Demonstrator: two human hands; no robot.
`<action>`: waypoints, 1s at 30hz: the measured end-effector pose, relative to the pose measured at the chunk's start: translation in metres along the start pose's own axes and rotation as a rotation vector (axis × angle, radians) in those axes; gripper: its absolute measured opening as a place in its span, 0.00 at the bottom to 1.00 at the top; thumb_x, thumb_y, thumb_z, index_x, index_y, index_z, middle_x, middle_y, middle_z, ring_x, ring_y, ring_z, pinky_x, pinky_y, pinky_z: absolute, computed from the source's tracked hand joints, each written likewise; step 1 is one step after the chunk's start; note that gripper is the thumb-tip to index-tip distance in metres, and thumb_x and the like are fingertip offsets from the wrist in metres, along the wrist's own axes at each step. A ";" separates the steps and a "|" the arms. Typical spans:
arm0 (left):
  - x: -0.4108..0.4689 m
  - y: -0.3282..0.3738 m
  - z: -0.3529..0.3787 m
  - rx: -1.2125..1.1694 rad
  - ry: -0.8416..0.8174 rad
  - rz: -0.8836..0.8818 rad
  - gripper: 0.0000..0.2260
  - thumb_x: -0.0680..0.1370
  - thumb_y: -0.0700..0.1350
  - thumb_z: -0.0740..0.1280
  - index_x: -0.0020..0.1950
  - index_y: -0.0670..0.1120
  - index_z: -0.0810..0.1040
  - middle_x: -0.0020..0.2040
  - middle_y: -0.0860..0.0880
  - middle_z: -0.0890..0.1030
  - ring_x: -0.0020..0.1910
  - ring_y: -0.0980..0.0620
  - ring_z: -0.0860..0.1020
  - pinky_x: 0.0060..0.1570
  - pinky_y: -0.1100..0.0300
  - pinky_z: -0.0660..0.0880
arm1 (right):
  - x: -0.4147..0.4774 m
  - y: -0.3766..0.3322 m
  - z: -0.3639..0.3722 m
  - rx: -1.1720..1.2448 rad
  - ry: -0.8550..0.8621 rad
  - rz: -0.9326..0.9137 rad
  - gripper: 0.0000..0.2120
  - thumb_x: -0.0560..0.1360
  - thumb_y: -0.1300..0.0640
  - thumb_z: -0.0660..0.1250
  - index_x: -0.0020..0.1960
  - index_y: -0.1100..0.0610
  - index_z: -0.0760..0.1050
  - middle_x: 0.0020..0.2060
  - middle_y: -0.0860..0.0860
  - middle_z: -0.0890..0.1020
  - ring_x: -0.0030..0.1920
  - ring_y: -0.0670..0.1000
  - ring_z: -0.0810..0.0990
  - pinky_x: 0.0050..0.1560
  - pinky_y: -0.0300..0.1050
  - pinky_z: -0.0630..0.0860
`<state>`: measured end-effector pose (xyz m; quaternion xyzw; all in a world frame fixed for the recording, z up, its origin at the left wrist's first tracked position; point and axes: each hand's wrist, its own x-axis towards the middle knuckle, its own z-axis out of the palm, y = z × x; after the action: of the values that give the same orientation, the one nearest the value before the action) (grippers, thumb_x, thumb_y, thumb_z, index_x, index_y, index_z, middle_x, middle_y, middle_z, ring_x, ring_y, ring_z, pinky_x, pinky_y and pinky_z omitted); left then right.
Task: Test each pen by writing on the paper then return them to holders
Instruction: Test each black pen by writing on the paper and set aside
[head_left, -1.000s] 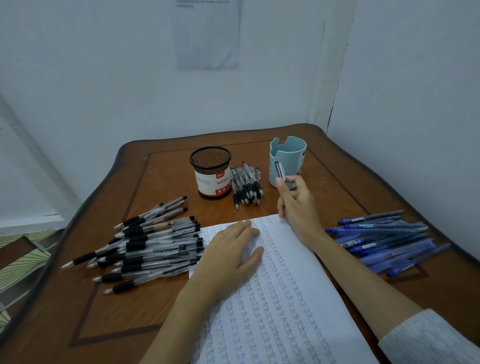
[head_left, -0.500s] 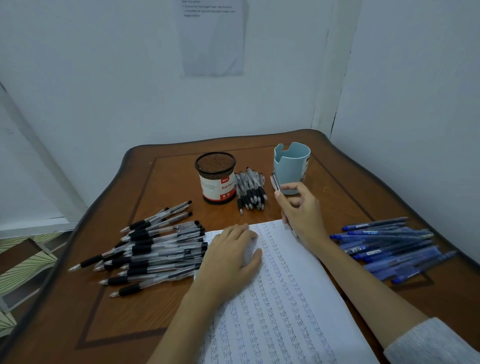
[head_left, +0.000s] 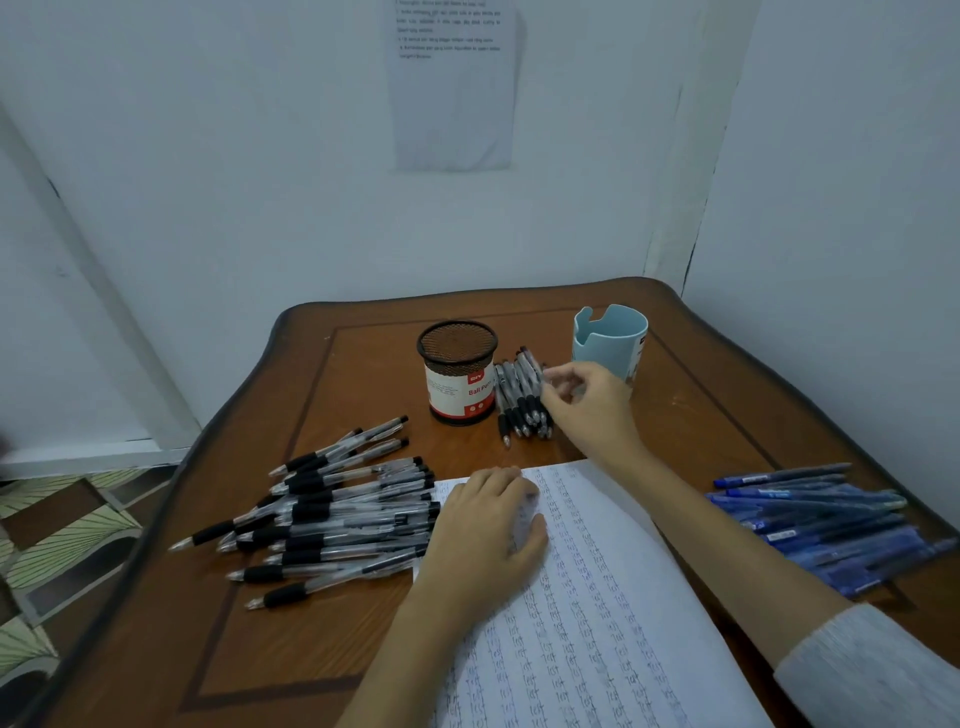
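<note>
A lined paper (head_left: 597, 597) filled with handwritten rows lies at the table's near edge. My left hand (head_left: 483, 530) rests flat on its top left corner. My right hand (head_left: 592, 405) has reached to a small bundle of black pens (head_left: 519, 400) lying between the black mesh holder (head_left: 457, 379) and the light blue holder (head_left: 610, 338). Its curled fingertips pinch a black pen at the bundle's right edge; motion blur hides the pen's exact outline. Both holders stand upright.
A large heap of black-grip pens (head_left: 337, 514) lies left of the paper. A heap of blue pens (head_left: 821, 519) lies to its right. The wooden table (head_left: 363, 364) stands in a wall corner, with a printed sheet (head_left: 452, 88) taped above.
My right hand carried the pen from in front of the blue holder leftward and down to the small bundle of black pens. My left hand stayed on the paper. The camera tilted up.
</note>
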<state>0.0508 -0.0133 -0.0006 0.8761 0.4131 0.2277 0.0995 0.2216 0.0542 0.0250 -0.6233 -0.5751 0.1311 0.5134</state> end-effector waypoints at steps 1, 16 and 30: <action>0.000 0.000 0.000 0.001 0.005 0.002 0.17 0.80 0.54 0.56 0.65 0.51 0.73 0.68 0.56 0.70 0.67 0.59 0.64 0.61 0.69 0.55 | 0.006 -0.002 0.004 -0.047 0.002 -0.038 0.05 0.74 0.64 0.69 0.50 0.58 0.80 0.38 0.51 0.79 0.35 0.42 0.73 0.36 0.26 0.71; -0.001 -0.002 0.001 -0.021 0.048 0.019 0.17 0.79 0.52 0.57 0.63 0.48 0.76 0.65 0.54 0.74 0.65 0.57 0.69 0.62 0.68 0.58 | 0.008 0.007 0.002 -0.270 -0.002 -0.142 0.06 0.73 0.56 0.71 0.50 0.55 0.79 0.41 0.49 0.80 0.42 0.46 0.77 0.42 0.41 0.76; -0.013 0.016 -0.012 0.032 -0.032 -0.080 0.10 0.78 0.46 0.59 0.51 0.41 0.76 0.51 0.47 0.78 0.49 0.51 0.74 0.45 0.59 0.69 | -0.079 -0.001 -0.033 -0.177 -0.140 0.085 0.09 0.72 0.61 0.68 0.45 0.48 0.78 0.41 0.45 0.80 0.39 0.42 0.75 0.41 0.41 0.75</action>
<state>0.0490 -0.0334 0.0117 0.8640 0.4496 0.2029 0.1008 0.2219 -0.0290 0.0060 -0.6793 -0.5919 0.1450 0.4088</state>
